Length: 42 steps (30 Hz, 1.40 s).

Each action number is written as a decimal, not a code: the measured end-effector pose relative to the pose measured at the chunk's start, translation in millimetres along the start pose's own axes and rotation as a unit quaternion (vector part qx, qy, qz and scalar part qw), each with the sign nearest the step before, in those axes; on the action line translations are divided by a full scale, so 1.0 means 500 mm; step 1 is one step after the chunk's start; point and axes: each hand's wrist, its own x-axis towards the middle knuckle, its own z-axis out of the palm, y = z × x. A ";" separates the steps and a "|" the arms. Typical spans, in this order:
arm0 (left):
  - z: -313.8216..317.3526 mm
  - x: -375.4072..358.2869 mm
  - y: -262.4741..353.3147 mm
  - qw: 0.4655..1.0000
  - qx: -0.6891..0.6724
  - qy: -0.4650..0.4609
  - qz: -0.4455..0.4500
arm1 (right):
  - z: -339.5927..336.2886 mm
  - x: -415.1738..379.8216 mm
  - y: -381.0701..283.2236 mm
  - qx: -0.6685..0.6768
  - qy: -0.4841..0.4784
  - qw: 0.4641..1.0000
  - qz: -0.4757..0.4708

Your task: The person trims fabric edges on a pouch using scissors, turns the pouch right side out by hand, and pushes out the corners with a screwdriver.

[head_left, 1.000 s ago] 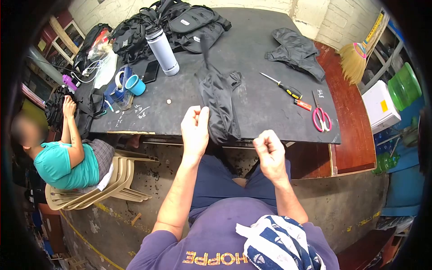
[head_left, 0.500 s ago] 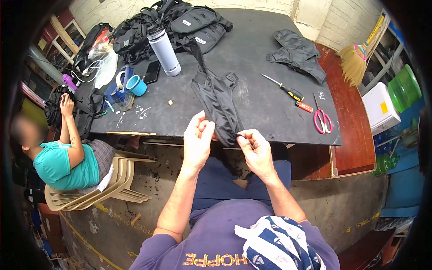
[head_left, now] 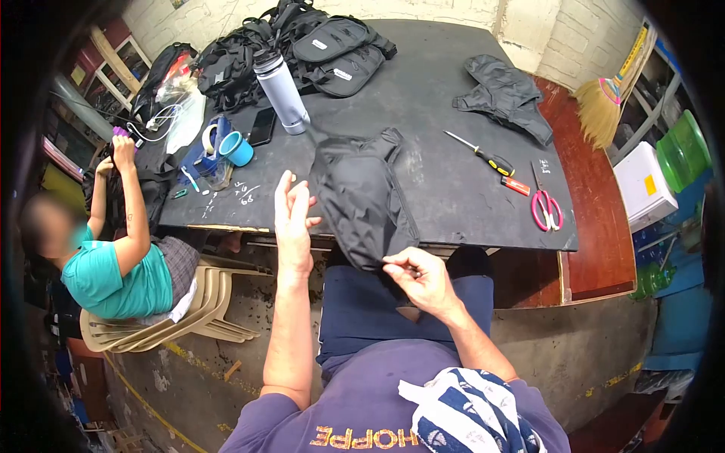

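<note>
Our right hand (head_left: 424, 281) pinches the lower corner of the black fabric piece (head_left: 356, 198), which overhangs the table (head_left: 461, 208) at the frame's centre. Our left hand (head_left: 293, 230), fingers spread beside it, seems to give no hold, so a slipping pinch could drop that corner.

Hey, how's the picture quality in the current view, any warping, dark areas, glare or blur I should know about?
Head view: strong wide-angle warping, with the table edge bowed and black corners; bright, pale wall at the top; a soft sheen on the black fabric piece; the seated person's face blurred out, while the scissors look fairly clear.
</note>
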 end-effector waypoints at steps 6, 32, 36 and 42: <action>-0.008 0.028 -0.047 0.995 0.071 0.044 -0.050 | 0.049 -0.023 0.034 -0.088 -0.051 0.985 -0.139; 0.023 -0.032 -0.096 0.811 0.359 -0.137 0.440 | -0.079 -0.031 0.037 0.124 0.137 0.978 0.093; 0.013 -0.083 -0.136 0.792 0.442 -0.198 0.372 | -0.110 -0.043 0.049 0.075 0.135 0.982 0.108; -0.008 -0.076 -0.078 0.795 0.433 -0.170 0.390 | -0.111 -0.051 0.084 0.059 0.128 0.981 0.133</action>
